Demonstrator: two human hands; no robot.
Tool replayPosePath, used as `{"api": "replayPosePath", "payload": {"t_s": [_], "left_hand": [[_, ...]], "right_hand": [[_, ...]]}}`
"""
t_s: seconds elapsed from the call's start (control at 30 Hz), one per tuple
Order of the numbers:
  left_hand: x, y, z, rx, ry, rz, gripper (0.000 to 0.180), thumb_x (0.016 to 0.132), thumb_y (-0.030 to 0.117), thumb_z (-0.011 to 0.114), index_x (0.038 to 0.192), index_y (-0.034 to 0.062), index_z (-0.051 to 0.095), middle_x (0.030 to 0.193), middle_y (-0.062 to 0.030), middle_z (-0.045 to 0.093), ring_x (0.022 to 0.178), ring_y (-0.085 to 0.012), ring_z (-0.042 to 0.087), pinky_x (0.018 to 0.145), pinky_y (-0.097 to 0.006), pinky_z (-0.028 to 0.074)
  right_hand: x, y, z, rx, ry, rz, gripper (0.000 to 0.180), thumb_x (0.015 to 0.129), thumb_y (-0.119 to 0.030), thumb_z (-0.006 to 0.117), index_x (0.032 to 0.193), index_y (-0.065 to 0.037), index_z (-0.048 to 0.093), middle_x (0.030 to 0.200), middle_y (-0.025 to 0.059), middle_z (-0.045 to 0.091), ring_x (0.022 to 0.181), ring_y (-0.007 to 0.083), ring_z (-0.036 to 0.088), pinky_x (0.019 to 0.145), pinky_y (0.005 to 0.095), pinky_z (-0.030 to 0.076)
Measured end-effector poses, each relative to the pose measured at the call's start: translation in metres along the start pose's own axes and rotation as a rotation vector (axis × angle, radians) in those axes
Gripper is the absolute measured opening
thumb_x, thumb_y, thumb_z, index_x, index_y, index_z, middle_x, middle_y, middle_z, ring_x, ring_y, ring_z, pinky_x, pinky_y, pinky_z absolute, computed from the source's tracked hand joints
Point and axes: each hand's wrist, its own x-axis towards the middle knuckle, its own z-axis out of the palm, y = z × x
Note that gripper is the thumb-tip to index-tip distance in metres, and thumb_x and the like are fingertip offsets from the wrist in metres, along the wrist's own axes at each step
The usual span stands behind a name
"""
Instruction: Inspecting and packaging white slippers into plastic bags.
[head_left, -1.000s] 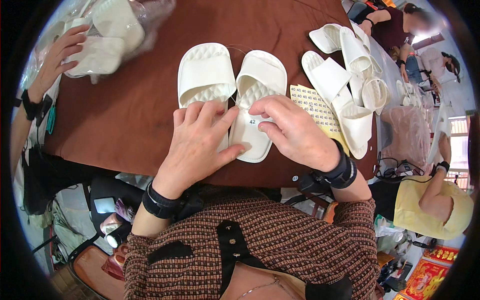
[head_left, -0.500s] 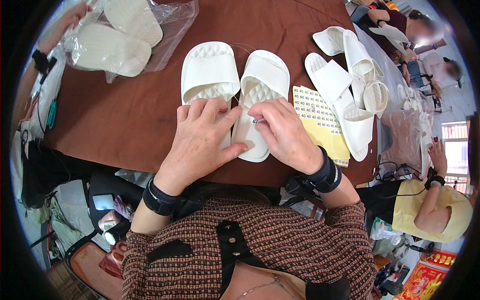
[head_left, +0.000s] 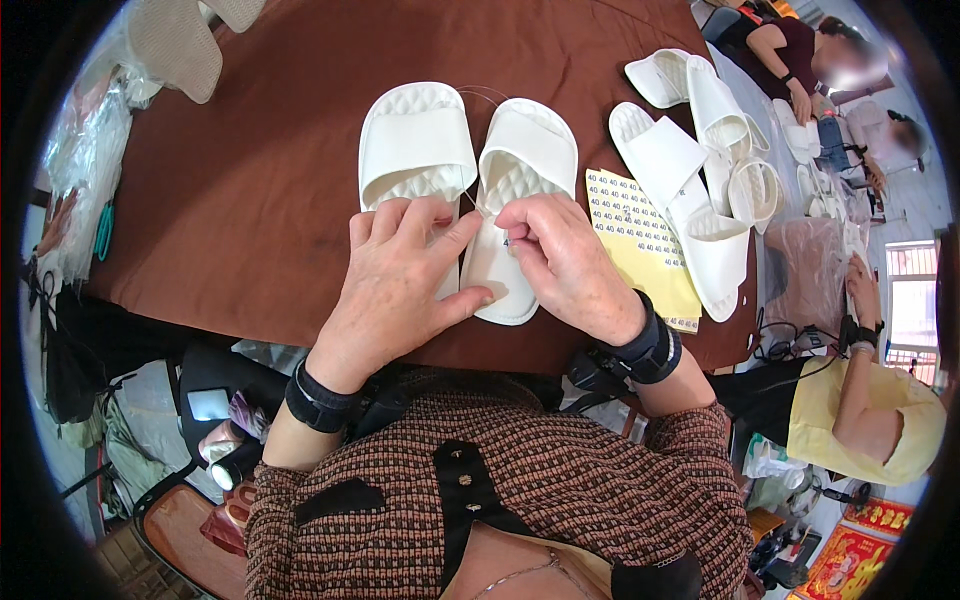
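Observation:
Two white slide sandals lie side by side on the brown table [head_left: 270, 180]. My left hand [head_left: 400, 275] rests flat over the heel of the left sandal [head_left: 415, 140], thumb reaching across to the right sandal [head_left: 520, 190]. My right hand [head_left: 560, 260] presses on the insole of the right sandal with fingertips pinched together on a tiny sticker. A yellow sheet of small stickers [head_left: 640, 240] lies just right of my right hand.
More white sandals [head_left: 690, 170] are piled at the right of the table. Bagged sandals [head_left: 170, 40] sit at the far left corner. Teal scissors [head_left: 104, 230] lie at the left edge. Other people sit at the right, one in a yellow top [head_left: 860, 420].
The view has shifted so the bagged sandals and another person's hand slid out toward the upper left. My hands stay on the pair, the right fingers moving slightly toward the heel.

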Motion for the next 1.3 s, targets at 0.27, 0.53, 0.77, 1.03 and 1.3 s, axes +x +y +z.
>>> {"api": "replayPosePath", "payload": {"t_s": [0.27, 0.53, 0.77, 1.03, 1.3], "left_hand": [[0.0003, 0.0011, 0.0, 0.019, -0.005, 0.003, 0.065, 0.072, 0.041, 0.082, 0.128, 0.0149, 0.063, 0.119, -0.0072, 0.055, 0.113, -0.0278, 0.048, 0.097, -0.045, 0.034], [-0.0006, 0.0009, 0.002, 0.037, -0.005, 0.005, 0.066, 0.071, 0.041, 0.083, 0.129, 0.0151, 0.064, 0.119, -0.0069, 0.055, 0.113, -0.0279, 0.047, 0.097, -0.044, 0.034], [-0.0005, 0.0013, 0.0012, 0.018, 0.009, 0.002, 0.065, 0.071, 0.04, 0.083, 0.128, 0.0141, 0.064, 0.118, -0.0071, 0.056, 0.114, -0.0277, 0.048, 0.098, -0.044, 0.034], [-0.0011, 0.0028, 0.0008, 0.017, 0.003, 0.001, 0.065, 0.072, 0.04, 0.082, 0.128, 0.0139, 0.064, 0.118, -0.0068, 0.056, 0.113, -0.0274, 0.048, 0.098, -0.044, 0.034], [-0.0014, 0.0043, 0.0012, 0.017, -0.004, -0.011, 0.065, 0.072, 0.039, 0.082, 0.128, 0.0138, 0.064, 0.118, -0.0069, 0.056, 0.113, -0.0279, 0.048, 0.097, -0.044, 0.035]], "right_hand": [[0.0001, 0.0009, 0.004, -0.031, 0.036, -0.045, 0.024, 0.085, 0.004, 0.06, 0.107, -0.003, 0.055, 0.095, 0.0167, 0.059, 0.094, 0.0359, 0.057, 0.086, 0.0451, 0.045], [0.0012, 0.0016, 0.0072, -0.148, 0.042, -0.105, 0.024, 0.085, 0.005, 0.055, 0.107, -0.002, 0.056, 0.095, 0.0175, 0.059, 0.091, 0.0379, 0.056, 0.085, 0.0459, 0.044], [-0.0023, 0.0043, 0.0057, -0.064, 0.08, -0.091, 0.026, 0.083, 0.005, 0.057, 0.108, -0.003, 0.055, 0.095, 0.0179, 0.059, 0.093, 0.0388, 0.057, 0.086, 0.0459, 0.044], [-0.0013, 0.0021, 0.0049, -0.119, 0.06, -0.117, 0.026, 0.082, 0.005, 0.058, 0.107, -0.003, 0.055, 0.095, 0.0171, 0.059, 0.092, 0.0379, 0.057, 0.085, 0.0455, 0.044], [-0.0028, 0.0048, 0.0079, -0.162, 0.076, -0.188, 0.03, 0.079, 0.007, 0.056, 0.107, -0.003, 0.056, 0.095, 0.0165, 0.06, 0.09, 0.037, 0.056, 0.083, 0.0454, 0.044]]}}
